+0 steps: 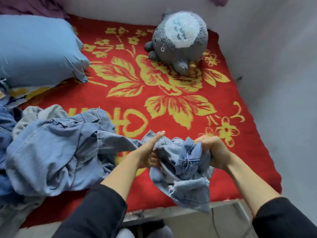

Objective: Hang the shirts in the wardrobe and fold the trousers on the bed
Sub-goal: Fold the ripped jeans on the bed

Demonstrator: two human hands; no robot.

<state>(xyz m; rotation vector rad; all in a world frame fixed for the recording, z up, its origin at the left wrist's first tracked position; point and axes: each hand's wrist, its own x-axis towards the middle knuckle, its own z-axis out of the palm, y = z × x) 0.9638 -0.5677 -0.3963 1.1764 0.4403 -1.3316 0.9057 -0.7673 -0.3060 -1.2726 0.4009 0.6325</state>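
Denim garment [181,165], bunched at 6 o'clock over the near edge of the bed [154,103], gripped by left hand [151,152] and right hand [213,152]; risk: its trailing length, tangled into the clothes pile [51,152] at 9 o'clock, may drag that heap floorward when pulled.

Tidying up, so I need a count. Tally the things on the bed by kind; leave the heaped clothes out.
Pillow: 1
Plush toy: 1
Blanket: 1
Denim garment, gripped by left hand and right hand: 1
Total: 4
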